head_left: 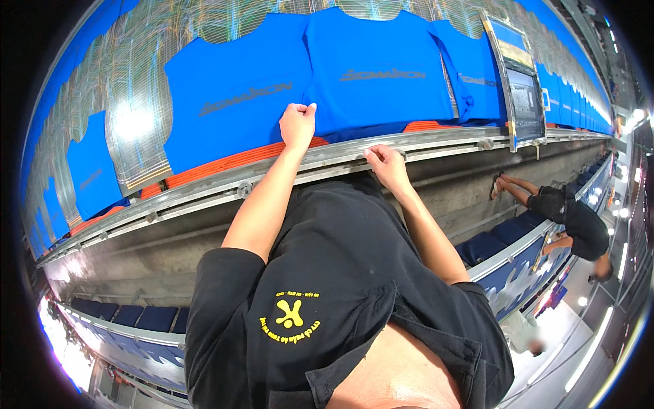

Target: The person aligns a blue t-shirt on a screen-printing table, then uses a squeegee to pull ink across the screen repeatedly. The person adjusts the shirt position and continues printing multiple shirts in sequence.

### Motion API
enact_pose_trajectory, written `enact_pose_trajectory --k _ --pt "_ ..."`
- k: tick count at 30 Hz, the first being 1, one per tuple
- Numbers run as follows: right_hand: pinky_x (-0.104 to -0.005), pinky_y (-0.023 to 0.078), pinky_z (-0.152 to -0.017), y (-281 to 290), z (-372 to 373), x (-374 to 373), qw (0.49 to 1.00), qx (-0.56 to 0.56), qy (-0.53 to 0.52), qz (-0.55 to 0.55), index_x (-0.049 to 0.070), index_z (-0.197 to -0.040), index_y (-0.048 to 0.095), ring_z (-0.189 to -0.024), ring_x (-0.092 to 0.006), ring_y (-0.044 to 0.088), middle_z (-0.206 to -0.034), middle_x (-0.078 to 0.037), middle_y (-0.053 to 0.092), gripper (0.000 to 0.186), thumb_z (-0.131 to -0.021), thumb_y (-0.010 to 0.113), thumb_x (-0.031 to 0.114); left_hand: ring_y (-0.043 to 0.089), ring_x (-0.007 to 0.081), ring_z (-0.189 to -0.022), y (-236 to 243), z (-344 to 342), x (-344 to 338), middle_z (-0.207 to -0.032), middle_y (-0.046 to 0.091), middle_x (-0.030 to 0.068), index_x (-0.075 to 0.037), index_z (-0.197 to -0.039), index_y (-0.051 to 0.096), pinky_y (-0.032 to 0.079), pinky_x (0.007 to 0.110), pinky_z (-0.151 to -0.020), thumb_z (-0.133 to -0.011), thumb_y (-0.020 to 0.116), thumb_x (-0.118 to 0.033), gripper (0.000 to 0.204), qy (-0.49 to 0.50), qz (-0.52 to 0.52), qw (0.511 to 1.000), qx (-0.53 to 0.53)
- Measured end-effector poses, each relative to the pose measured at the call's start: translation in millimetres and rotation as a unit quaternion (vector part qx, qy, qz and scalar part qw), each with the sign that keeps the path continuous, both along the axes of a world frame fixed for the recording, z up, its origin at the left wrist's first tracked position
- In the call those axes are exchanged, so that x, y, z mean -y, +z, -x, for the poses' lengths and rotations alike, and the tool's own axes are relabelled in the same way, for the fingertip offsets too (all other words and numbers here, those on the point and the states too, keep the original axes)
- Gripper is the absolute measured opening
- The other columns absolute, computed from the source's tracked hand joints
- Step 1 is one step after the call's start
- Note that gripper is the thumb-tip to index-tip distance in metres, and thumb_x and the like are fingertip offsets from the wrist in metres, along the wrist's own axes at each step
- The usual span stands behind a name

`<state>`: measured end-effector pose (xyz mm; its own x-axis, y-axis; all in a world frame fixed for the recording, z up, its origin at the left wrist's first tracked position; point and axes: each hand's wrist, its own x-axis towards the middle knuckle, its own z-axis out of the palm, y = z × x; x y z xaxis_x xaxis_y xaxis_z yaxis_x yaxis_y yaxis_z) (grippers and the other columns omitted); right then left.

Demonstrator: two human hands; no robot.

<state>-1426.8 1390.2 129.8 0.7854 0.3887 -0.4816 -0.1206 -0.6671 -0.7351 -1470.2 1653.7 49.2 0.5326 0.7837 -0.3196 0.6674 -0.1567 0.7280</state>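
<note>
Cloth (238, 71) lies blue on the table (139, 92), its near right corner partly hidden by the left hand (298, 128); right hand (388, 168) is at the rail (330, 151); whether either's fingers clamp anything, I cannot tell; frame (523, 100) covers part of another cloth (471, 60); bare table opens leftward

- basic black short-sleeved polo shirt (334, 252), pretty loose fit
- matching black fold-down collar (334, 376), open at the neck
- round yellow logo (289, 313) with curved lettering, left chest
</note>
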Motion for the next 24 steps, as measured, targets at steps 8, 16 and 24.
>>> enact_pose_trajectory --k 8,16,24 --pt "-0.0287 0.051 -0.063 5.4 9.6 22.7 0.998 -0.017 -0.049 -0.028 -0.001 -0.109 0.078 -0.068 -0.0088 0.061 -0.078 -0.002 0.069 0.028 -0.103 0.073 0.027 0.077 0.0303 -0.081 -0.4 -14.5 -11.9 -0.084 0.079 0.0136 -0.004 -0.091 0.076 0.059 0.043 -0.079 -0.092 0.081 -0.038 0.034 0.008 0.090 0.996 0.003" --pt "-0.0257 0.049 -0.061 1.0 21.5 44.9 0.988 -0.048 -0.130 -0.066 0.000 -0.108 0.077 -0.066 -0.0062 0.060 -0.081 0.001 0.070 0.028 -0.105 0.072 0.027 0.073 0.0190 -0.062 37.3 -16.5 -4.1 -0.084 0.078 0.0119 0.000 -0.098 0.075 0.057 0.035 -0.054 -0.095 0.080 -0.028 0.028 0.072 0.158 0.983 0.055" --pt "-0.0242 0.046 -0.057 6.8 30.7 41.9 0.982 -0.058 -0.158 -0.083 0.002 -0.105 0.075 -0.063 -0.0050 0.058 -0.080 0.002 0.067 0.026 -0.106 0.072 0.028 0.072 0.0175 -0.063 -9.8 -12.0 -20.7 -0.086 0.075 0.0097 0.001 -0.112 0.074 0.057 0.031 -0.053 -0.101 0.077 -0.029 0.033 0.011 0.163 0.981 0.103"
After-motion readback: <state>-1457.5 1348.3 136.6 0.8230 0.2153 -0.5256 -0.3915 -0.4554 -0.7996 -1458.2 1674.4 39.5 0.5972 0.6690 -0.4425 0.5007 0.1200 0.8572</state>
